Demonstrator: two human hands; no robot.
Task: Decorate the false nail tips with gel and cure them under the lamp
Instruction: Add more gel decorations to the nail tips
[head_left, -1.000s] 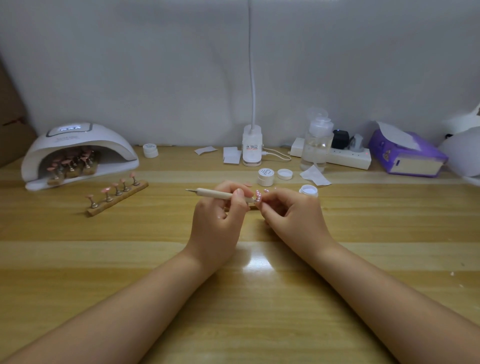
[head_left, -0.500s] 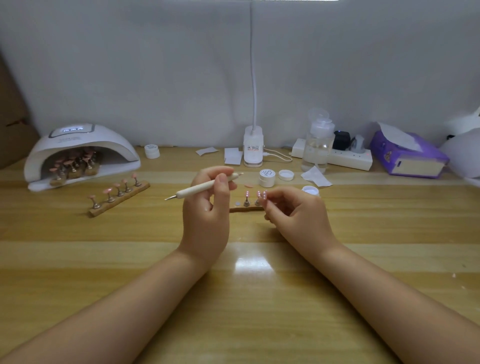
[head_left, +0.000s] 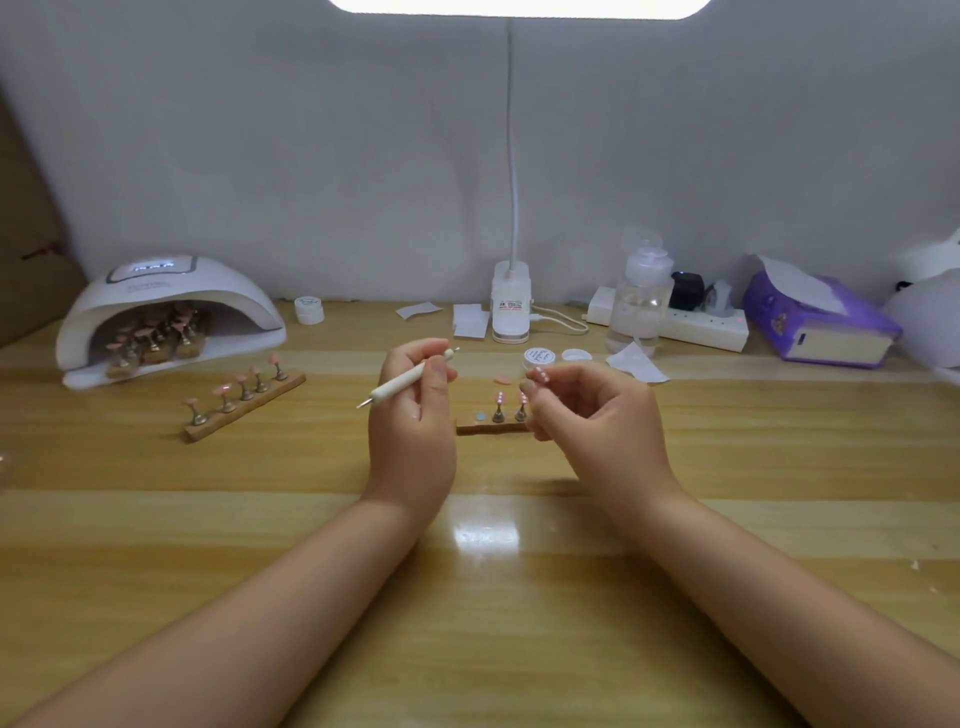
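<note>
My left hand (head_left: 413, 415) grips a white dotting pen (head_left: 405, 385), slanted with one tip down-left. My right hand (head_left: 597, 415) pinches a small pink nail tip with white dots (head_left: 541, 375) above the table. Between the hands lies a short wooden holder strip (head_left: 491, 428) with two dotted nail tips on stands (head_left: 509, 402). A loose pink tip (head_left: 503, 380) lies behind it. An open white gel jar (head_left: 539, 357) and its lid (head_left: 576, 356) stand further back. The white curing lamp (head_left: 166, 306) at the left shelters several nail stands.
A second wooden strip with several pink tips (head_left: 244, 400) lies before the lamp. Along the wall stand a small jar (head_left: 309, 310), a desk lamp base (head_left: 511, 309), a pump bottle (head_left: 641, 296), a power strip (head_left: 696, 325), a purple tissue box (head_left: 815, 322) and paper wipes (head_left: 636, 364).
My left hand drew away to the left with the pen, tilting it. My right hand lifted a dotted tip off the strip and raised it. The view tilted upward a little.
</note>
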